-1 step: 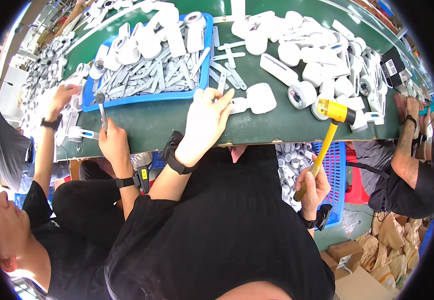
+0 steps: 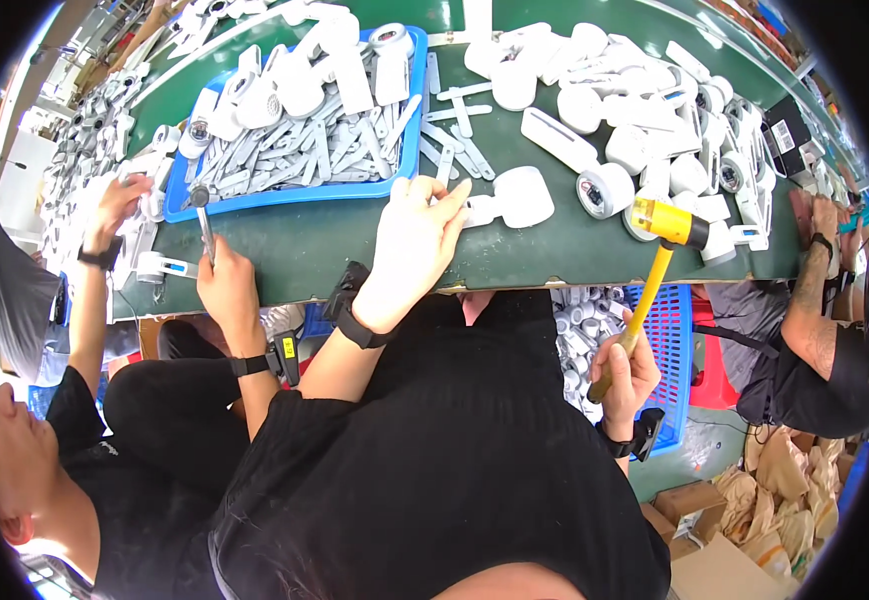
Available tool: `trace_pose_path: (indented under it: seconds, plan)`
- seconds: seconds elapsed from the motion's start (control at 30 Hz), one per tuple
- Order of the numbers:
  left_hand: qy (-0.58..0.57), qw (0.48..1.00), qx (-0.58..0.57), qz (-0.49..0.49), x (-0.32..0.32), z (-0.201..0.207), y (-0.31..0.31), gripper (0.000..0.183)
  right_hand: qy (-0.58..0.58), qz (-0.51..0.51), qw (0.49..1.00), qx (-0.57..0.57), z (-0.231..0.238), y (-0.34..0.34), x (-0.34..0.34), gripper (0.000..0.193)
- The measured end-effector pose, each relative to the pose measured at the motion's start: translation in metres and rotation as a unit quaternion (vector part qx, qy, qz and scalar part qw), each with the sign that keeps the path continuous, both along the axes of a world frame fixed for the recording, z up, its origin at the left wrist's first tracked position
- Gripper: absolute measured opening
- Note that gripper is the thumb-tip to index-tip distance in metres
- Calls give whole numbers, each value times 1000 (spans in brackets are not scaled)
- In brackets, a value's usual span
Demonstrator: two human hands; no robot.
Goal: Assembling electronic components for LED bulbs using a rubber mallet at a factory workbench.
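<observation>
My left hand (image 2: 417, 245) rests over the bench with its fingers closed at the arm of a white camera housing (image 2: 525, 197). The housing's round head lies to the right of my fingers; the end of its arm is hidden behind them. A grey strip (image 2: 445, 165) shows just beyond my fingertips, and I cannot tell if they touch it. My right hand (image 2: 627, 375) is wrapped round the handle of a yellow mallet (image 2: 657, 275). The mallet is raised with its yellow and black head up, near the bench's front edge, to the right of the housing.
A blue tray (image 2: 285, 205) holds grey strips and white housings. More housings (image 2: 645, 120) are heaped at the right. A blue basket (image 2: 677, 340) of white parts stands below the bench (image 2: 335, 245). A co-worker's hand (image 2: 227, 290) at the left holds a hammer; another person works far right.
The mallet head has shifted very slightly to the left. The co-worker's far hand at the left has moved a little. My left hand stays at the housing.
</observation>
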State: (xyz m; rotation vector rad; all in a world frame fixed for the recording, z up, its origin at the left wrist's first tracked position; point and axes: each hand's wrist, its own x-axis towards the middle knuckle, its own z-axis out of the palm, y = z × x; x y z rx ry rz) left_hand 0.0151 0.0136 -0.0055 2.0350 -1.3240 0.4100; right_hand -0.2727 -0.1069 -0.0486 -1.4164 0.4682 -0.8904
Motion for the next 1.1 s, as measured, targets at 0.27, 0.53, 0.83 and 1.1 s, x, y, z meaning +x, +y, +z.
trace_pose_path:
  seconds: [0.27, 0.53, 0.83, 1.1]
  plan:
    - [20, 999, 36, -19, 1, 8, 3, 31, 26, 40, 999, 6, 13, 1, 5, 44]
    - [7, 1000, 18, -20, 0, 2, 6, 33, 241, 71, 953, -172, 51, -9, 42, 42]
    - [100, 994, 0, -40, 10, -6, 3, 27, 317, 123, 907, -248, 73, -21, 51, 40]
    - [245, 969, -11, -42, 10, -3, -2, 22, 297, 137, 915, -235, 82, -26, 48, 41]
